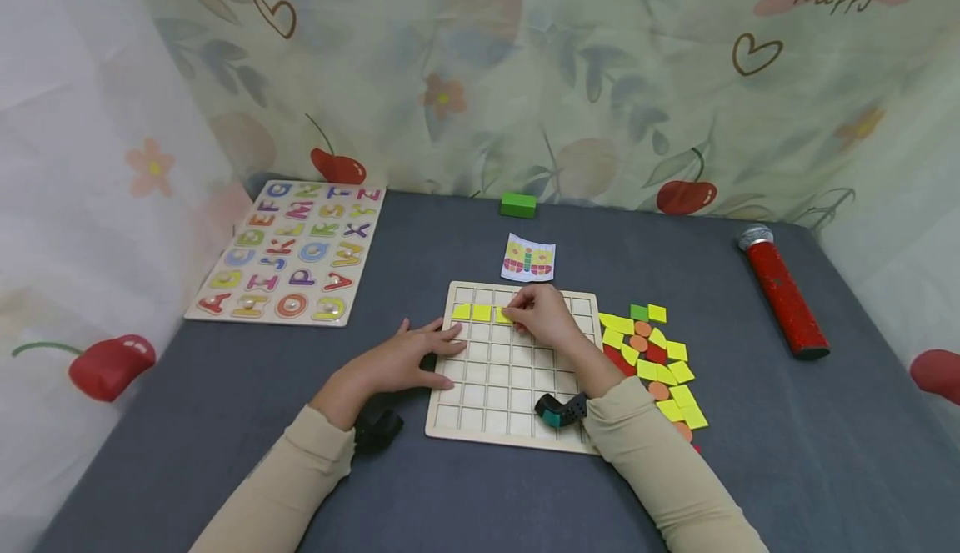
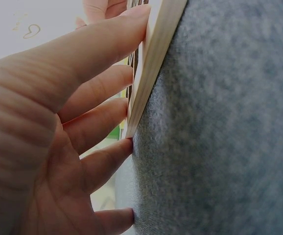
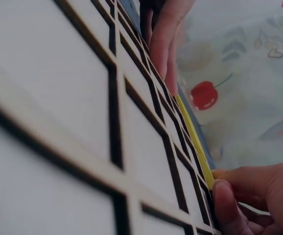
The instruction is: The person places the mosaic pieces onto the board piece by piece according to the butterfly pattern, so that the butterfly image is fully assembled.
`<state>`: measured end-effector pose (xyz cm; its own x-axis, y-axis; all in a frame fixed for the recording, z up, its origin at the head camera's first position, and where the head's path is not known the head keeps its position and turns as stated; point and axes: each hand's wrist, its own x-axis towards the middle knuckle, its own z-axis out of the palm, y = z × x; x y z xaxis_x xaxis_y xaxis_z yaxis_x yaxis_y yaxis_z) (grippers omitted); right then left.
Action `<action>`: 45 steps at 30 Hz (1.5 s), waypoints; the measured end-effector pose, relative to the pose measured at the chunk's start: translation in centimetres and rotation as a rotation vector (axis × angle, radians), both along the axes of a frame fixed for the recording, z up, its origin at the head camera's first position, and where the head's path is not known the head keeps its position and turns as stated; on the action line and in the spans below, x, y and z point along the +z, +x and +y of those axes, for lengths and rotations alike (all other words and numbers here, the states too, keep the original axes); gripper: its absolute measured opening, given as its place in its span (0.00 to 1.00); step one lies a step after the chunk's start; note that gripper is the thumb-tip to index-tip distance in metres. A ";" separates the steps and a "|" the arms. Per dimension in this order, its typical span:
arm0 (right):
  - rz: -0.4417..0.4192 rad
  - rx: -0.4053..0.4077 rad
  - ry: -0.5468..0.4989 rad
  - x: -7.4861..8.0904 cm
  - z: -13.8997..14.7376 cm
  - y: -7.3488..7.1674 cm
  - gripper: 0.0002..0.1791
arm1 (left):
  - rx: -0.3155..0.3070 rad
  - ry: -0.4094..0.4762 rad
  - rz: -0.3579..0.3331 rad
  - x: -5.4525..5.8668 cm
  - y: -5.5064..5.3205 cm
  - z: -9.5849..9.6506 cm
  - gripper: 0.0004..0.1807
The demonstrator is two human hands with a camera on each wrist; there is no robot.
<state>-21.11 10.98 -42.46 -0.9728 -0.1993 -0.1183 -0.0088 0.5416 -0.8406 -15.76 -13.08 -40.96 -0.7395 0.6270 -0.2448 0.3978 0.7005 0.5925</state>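
A wooden grid board (image 1: 450,421) with white square cells lies on the table. Two yellow square tiles (image 1: 472,312) fill cells at the left of its second row from the top. Beside them, my right hand (image 1: 546,316) pinches a third yellow tile (image 1: 502,315) between thumb and fingertips, right at its cell. The right wrist view shows the thumb and index finger (image 3: 239,177) at the end of the yellow row. My left hand (image 1: 401,359) rests along the board's left edge, fingers spread; its thumb touches the wooden rim (image 2: 153,63) in the left wrist view.
Loose yellow, red, green and orange pieces (image 1: 682,396) lie right of the board. Behind it are a small pattern card (image 1: 528,258) and a green block (image 1: 518,205). An alphabet board (image 1: 300,253) lies back left, a red microphone (image 1: 786,296) at right.
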 end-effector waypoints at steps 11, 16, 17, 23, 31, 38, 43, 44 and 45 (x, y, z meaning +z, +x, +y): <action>-0.059 0.033 -0.021 0.3 0.6 0.0 0.08 | 0.006 -0.011 0.002 0.0 0.0 0.0 0.36; -0.090 0.050 -0.007 0.7 1.6 0.1 0.10 | 0.008 -0.001 0.002 0.0 0.0 0.1 0.36; -0.093 0.052 -0.006 0.8 1.9 0.1 0.11 | 0.009 0.000 0.003 0.0 0.0 0.1 0.36; -0.121 0.002 -0.039 1.3 4.3 0.2 0.14 | 0.014 0.009 0.009 -0.1 0.1 0.0 0.36; -0.101 -0.070 -0.045 2.1 8.7 0.7 0.19 | 0.020 0.013 0.007 -0.2 0.3 -0.1 0.36; -0.078 -0.141 -0.016 3.5 12.0 2.1 0.23 | 0.018 0.008 0.012 -0.1 0.3 -0.1 0.36; -0.079 -0.157 0.037 3.5 14.2 2.5 0.25 | 0.014 0.016 0.013 -0.1 0.3 0.0 0.36; -0.080 -0.161 0.046 3.4 14.6 2.6 0.26 | 0.012 0.016 0.012 -0.2 0.2 0.0 0.36; -0.080 -0.163 0.046 3.3 15.1 2.6 0.26 | 0.012 0.017 0.011 -0.2 0.2 0.0 0.36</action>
